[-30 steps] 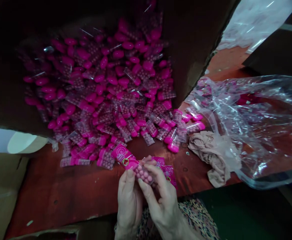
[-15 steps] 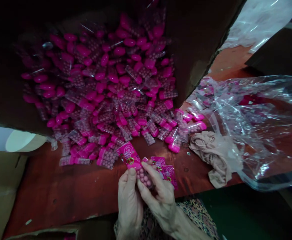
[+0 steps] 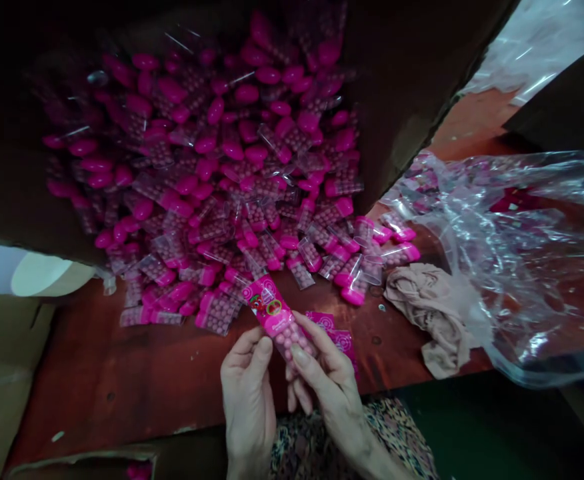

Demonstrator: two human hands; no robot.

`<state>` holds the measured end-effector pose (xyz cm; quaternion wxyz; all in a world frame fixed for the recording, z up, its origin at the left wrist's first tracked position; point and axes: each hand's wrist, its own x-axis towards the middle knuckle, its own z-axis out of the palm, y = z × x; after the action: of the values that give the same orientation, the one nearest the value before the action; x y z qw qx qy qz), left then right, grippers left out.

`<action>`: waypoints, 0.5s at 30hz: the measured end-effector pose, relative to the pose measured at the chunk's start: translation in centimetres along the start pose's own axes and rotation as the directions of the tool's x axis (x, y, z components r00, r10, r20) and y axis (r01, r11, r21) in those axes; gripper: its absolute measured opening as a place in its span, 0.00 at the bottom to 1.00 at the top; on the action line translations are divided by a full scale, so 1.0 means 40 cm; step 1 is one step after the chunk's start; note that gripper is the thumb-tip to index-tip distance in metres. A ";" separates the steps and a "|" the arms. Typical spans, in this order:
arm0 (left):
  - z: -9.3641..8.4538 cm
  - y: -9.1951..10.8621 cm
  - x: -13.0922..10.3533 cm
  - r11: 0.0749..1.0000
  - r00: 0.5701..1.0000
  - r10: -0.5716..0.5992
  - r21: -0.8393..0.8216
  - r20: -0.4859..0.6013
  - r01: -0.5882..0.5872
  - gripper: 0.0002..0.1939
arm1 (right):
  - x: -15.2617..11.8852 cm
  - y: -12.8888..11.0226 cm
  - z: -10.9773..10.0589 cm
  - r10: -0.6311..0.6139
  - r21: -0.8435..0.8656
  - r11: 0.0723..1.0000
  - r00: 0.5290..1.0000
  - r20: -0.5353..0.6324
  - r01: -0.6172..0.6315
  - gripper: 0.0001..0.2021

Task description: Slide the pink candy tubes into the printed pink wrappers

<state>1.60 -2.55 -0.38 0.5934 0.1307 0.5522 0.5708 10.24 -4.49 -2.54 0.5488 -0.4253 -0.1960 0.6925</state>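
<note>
Containers (image 3: pixel 232 148) in carton (image 3: pixel 402 100) and on table (image 3: pixel 162 373), cloth (image 3: pixel 429 310) and plastic bag (image 3: pixel 547 267) right, bowl (image 3: pixel 47 275) left

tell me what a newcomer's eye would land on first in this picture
Most likely the big heap of clear, pink-capped packs, filling the dark cardboard box and spilling onto the red-brown table. Next, perhaps, the pink-labelled pack of small balls in front of it, held by the right hand, with the left hand beside it. At picture right, the shiny clear plastic sheeting also stands out.
</note>
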 end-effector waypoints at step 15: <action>-0.011 0.013 0.018 0.947 0.982 0.188 0.259 0.029 -0.189 0.06 | 0.002 0.000 -0.016 -0.054 -0.116 0.992 0.998 0.020 0.056 0.23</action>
<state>0.78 -2.01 -0.49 0.5149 0.2609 0.6061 0.5472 10.75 -4.53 -2.94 0.5402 -0.4452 -0.2522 0.6681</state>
